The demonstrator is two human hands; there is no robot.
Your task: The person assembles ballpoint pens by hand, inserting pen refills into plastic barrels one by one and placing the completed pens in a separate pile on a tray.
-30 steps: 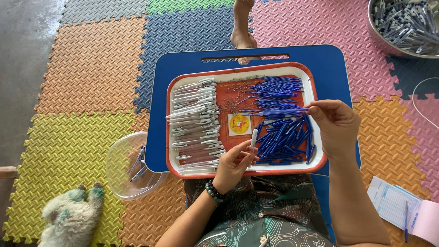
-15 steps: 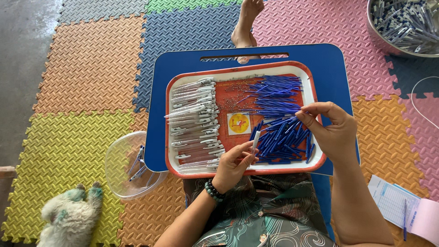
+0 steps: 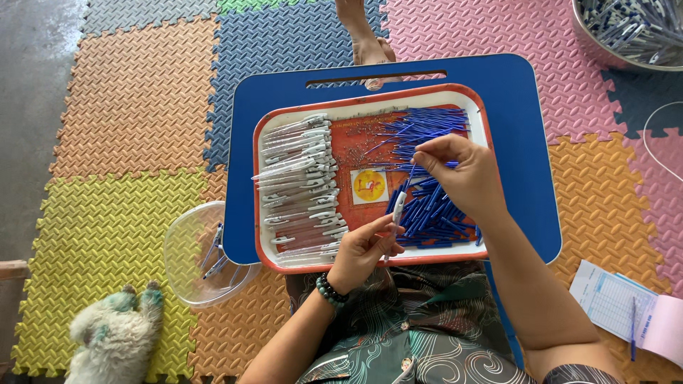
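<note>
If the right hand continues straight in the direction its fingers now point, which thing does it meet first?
The right hand points left and slightly down, pinching a thin blue pen refill. Going on, it would probably first meet the clear pen barrel held by the left hand; depth is uncertain.

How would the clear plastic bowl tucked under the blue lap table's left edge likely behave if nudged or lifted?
The clear plastic bowl looks thin-walled and holds only a few pens, so it is probably light and would slide easily on the foam mat. Its rim sits partly under the blue lap table, so lifting it straight up may snag. Its round base probably resists tipping.
</note>
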